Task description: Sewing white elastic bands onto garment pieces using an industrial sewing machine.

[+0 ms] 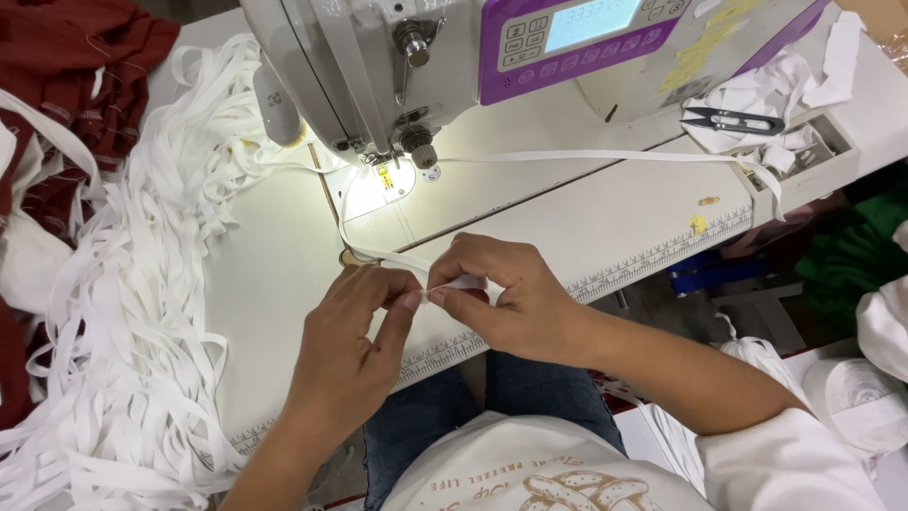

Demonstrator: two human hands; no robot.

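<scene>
My left hand (355, 326) and right hand (501, 293) both pinch the white tape (452, 283) end, thumbs against forefingers, folding it at the table (284, 284) edge; it runs back toward the sewing machine (378, 57) needle, tape pile (123, 312) left.

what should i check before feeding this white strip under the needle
1. Both hands on the strip: ok. The left hand and right hand pinch the white strip between their fingertips.
2. Fingers away from the needle area: ok, both hands sit near the table's front edge.
3. Strip end folded evenly: cannot tell, fingers hide it.
4. Work light on: ok, the plate is brightly lit.
5. Loose strip pile off the sewing path: ok, it lies to the left.
6. Snips within reach: ok, in the tray on the right.
</scene>
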